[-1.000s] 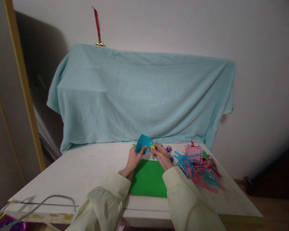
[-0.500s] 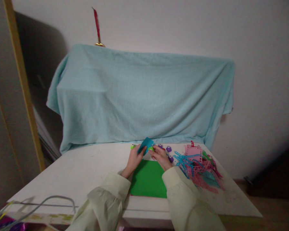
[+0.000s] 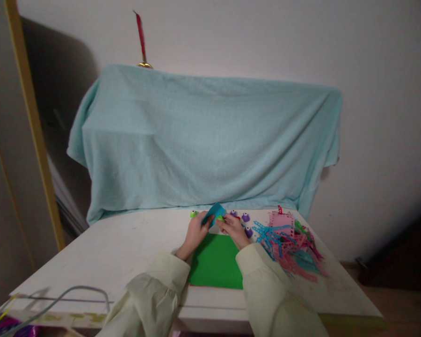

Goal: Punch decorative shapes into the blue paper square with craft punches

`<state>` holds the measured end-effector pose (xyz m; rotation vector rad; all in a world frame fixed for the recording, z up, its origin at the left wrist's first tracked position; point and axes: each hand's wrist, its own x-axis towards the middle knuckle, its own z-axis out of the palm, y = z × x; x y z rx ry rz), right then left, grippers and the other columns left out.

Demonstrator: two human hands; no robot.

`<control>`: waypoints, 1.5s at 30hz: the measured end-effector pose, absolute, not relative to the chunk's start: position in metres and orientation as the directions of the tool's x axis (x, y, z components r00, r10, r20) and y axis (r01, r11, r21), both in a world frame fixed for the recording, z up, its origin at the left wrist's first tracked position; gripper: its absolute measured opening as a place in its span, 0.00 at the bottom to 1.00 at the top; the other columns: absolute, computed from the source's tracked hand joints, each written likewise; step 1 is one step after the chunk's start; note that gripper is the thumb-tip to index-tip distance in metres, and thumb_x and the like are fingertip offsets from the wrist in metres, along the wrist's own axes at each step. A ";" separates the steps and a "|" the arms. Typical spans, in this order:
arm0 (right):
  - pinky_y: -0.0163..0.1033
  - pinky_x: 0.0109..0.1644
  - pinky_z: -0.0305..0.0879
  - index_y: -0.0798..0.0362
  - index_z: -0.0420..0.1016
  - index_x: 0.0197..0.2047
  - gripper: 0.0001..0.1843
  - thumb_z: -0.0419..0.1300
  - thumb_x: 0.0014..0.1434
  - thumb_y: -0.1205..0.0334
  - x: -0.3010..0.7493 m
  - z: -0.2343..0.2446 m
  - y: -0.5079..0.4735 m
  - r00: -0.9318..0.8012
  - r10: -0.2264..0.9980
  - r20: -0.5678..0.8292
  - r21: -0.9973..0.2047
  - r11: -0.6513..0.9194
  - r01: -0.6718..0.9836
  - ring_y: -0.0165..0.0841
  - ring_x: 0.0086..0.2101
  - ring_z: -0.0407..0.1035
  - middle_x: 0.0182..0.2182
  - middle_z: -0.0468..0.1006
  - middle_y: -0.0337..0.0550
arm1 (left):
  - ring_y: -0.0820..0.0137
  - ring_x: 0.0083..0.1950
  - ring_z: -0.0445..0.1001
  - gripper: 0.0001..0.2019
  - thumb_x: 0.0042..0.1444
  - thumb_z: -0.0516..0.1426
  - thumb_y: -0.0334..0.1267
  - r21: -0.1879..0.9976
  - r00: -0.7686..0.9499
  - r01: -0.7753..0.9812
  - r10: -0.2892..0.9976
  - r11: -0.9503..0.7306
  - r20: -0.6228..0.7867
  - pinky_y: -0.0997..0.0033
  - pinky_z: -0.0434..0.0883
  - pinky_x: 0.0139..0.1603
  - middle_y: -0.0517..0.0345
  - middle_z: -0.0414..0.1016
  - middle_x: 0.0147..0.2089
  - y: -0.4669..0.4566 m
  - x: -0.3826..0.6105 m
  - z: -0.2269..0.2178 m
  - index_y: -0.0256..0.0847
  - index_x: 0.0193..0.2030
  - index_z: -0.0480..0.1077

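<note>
— Left hand (image 3: 194, 233) pinched closed on the blue paper (image 3: 216, 210), which tilts up!
— And the right hand (image 3: 233, 228)? Fingers curled around a green punch (image 3: 220, 218) at the paper's edge, just beyond the green sheet (image 3: 216, 263)!

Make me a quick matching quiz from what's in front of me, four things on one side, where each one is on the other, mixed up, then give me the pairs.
Things
1. blue paper
2. green sheet
3. paper scraps
4. light blue blanket

Places
A. draped behind the white table
B. heaped on the table's right side
C. held up in the left hand
D. lying flat between the pale sleeves

Pairs: 1-C, 2-D, 3-B, 4-A
</note>
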<state>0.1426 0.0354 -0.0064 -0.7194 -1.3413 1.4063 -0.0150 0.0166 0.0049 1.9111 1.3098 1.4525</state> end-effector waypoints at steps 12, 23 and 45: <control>0.29 0.22 0.52 0.54 0.73 0.37 0.20 0.68 0.41 0.55 0.142 -0.010 0.038 -0.309 0.932 0.189 -0.963 0.115 -0.244 0.24 0.22 0.59 0.25 0.70 0.37 | 0.68 0.33 0.69 0.12 0.56 0.51 0.43 0.758 0.031 0.440 0.852 -0.481 0.523 0.73 0.62 0.36 0.56 0.73 0.33 0.017 -0.015 0.004 0.40 0.38 0.71; 0.29 0.22 0.52 0.55 0.71 0.30 0.15 0.68 0.42 0.56 0.142 0.000 0.032 -0.314 0.930 0.193 -0.967 0.126 -0.220 0.23 0.22 0.59 0.22 0.68 0.35 | 0.69 0.36 0.69 0.13 0.59 0.49 0.43 0.693 0.092 0.517 0.838 -0.502 0.538 0.72 0.63 0.38 0.55 0.73 0.35 0.020 -0.017 -0.001 0.38 0.40 0.70; 0.30 0.22 0.51 0.55 0.71 0.30 0.14 0.65 0.45 0.53 0.146 0.000 0.033 -0.301 0.925 0.230 -0.970 0.194 -0.147 0.24 0.21 0.58 0.20 0.66 0.34 | 0.72 0.30 0.67 0.15 0.58 0.49 0.46 0.733 0.119 0.485 0.867 -0.476 0.484 0.75 0.62 0.33 0.59 0.72 0.29 0.018 -0.016 0.003 0.37 0.34 0.69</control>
